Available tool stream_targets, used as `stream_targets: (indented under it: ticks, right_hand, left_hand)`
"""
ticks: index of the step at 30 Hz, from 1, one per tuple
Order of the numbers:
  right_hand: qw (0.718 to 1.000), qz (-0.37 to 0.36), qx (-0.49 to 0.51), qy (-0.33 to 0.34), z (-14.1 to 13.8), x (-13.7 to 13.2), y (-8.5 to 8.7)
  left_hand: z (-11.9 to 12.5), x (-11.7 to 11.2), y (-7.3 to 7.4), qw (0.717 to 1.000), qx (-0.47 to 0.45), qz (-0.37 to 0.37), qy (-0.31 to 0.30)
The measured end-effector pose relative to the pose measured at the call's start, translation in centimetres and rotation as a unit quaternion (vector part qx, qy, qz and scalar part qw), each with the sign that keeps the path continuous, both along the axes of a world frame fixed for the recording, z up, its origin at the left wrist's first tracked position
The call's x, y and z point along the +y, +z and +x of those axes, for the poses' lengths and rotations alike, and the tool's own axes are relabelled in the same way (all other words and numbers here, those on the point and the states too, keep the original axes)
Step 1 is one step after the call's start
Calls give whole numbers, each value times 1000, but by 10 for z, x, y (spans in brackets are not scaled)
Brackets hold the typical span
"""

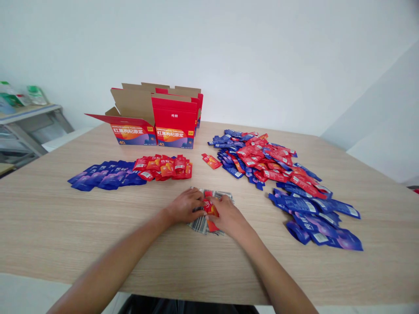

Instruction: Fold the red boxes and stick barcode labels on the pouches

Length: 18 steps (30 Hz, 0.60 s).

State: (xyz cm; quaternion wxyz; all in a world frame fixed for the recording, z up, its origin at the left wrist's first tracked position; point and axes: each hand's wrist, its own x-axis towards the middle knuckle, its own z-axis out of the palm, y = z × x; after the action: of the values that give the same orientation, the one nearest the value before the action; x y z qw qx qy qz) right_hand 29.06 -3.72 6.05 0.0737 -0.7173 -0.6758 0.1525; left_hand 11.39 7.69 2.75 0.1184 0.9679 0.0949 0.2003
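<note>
Both my hands rest on a small fanned stack of red sachets (209,208) lying on the wooden table (49,218) in front of me. My left hand (186,206) presses on the stack's left side with its fingers curled over the sachets. My right hand (227,214) covers the right side, fingers closed on the same stack. Silver backs of sachets show at the stack's edges.
A row of blue sachets (104,175) and red sachets (165,167) lies at the left. A single red sachet (211,161) sits apart. A big mixed pile (262,159) and loose blue sachets (316,216) lie right. Open red boxes (157,120) stand behind.
</note>
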Motion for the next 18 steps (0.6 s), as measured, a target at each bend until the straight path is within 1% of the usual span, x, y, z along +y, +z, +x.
stream_targets:
  ticks: [2,4,8,10,13,18]
  right_hand:
    - [999,-14,1,-32,-4,-1,-1]
    - [998,-27,4,-50,-4,0,-1]
    - [997,-42,42,-51,3,5,-2]
    - [997,-35,51,-49,5,8,-5]
    - [998,-13,30,-58,4,13,-9]
    - [995,16,-11,-102,0,28,-9]
  left_hand:
    - [0,-2,3,1000,19,11,3]
    - [-1,-4,6,999,34,28,0]
    - [-1,-7,5,997,36,63,8]
    - [0,-7,1,997,22,69,16]
    - [1,-4,-2,998,3,62,13]
    - [1,0,-1,999,12,43,1]
